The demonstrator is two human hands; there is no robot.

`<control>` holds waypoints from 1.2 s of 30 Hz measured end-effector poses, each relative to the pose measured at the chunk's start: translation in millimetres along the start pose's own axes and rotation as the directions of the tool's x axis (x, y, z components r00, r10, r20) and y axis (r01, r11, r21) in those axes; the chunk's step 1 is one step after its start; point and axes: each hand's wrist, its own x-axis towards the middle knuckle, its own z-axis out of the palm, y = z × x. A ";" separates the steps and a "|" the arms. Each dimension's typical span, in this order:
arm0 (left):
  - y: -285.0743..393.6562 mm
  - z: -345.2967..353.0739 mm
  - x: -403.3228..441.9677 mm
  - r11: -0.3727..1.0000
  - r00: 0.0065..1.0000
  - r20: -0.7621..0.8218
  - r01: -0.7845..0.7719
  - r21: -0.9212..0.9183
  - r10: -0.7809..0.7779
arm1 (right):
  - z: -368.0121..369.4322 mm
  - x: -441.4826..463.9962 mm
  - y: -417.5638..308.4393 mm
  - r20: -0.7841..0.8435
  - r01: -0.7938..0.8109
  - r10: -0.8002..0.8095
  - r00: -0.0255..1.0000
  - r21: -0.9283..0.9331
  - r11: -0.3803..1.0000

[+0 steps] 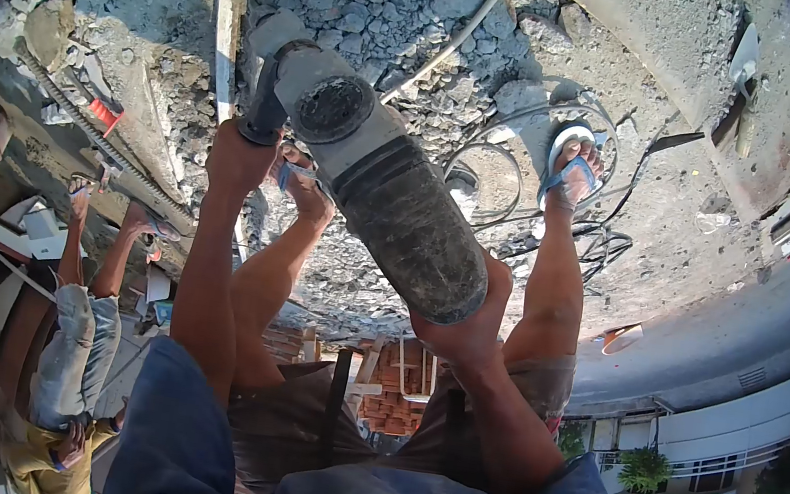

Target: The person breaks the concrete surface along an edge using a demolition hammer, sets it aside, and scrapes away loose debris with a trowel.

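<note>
A large grey, dust-covered demolition hammer [408,224] lies slantwise across the middle of the view, in front of my legs. My left hand [243,160] is closed around its dark side handle [269,103] near the front end. At the rear end my right hand [468,318] wraps around the grip, which the motor housing mostly hides. The tool's front end points to the upper left, over broken concrete rubble [358,9]. Its chisel tip cannot be made out. My sandalled feet stand on either side, the right sandal [569,160] beside a looped cable [486,174].
Two pale poles [460,39] cross the rubble. A dark cable [607,247] coils by my right foot. Ribbed rebar [102,140] runs along the left. Another person [76,364] stands at the left. Stacked bricks [389,398] are behind my legs; a bucket [622,340] sits near the road.
</note>
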 end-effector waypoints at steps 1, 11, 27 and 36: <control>-2.5 -1.5 -1.8 1.000 1.000 0.008 0.005 0.000 -0.005 | -0.2 -0.9 -3.8 0.015 -0.013 0.013 1.000 0.000 1.000; -4.9 -13.8 7.8 0.999 0.995 0.092 0.047 0.012 -0.048 | 12.8 -4.1 -10.5 -0.033 0.022 -0.023 0.999 -0.036 0.999; -17.8 -4.0 15.1 0.995 0.984 0.148 0.097 0.012 -0.098 | 7.6 0.9 -5.3 0.060 0.005 -0.003 0.998 -0.033 0.999; -18.7 -2.3 17.5 0.994 0.986 0.124 0.109 0.004 -0.109 | 5.7 8.1 -8.3 0.085 0.034 -0.032 0.996 -0.030 0.999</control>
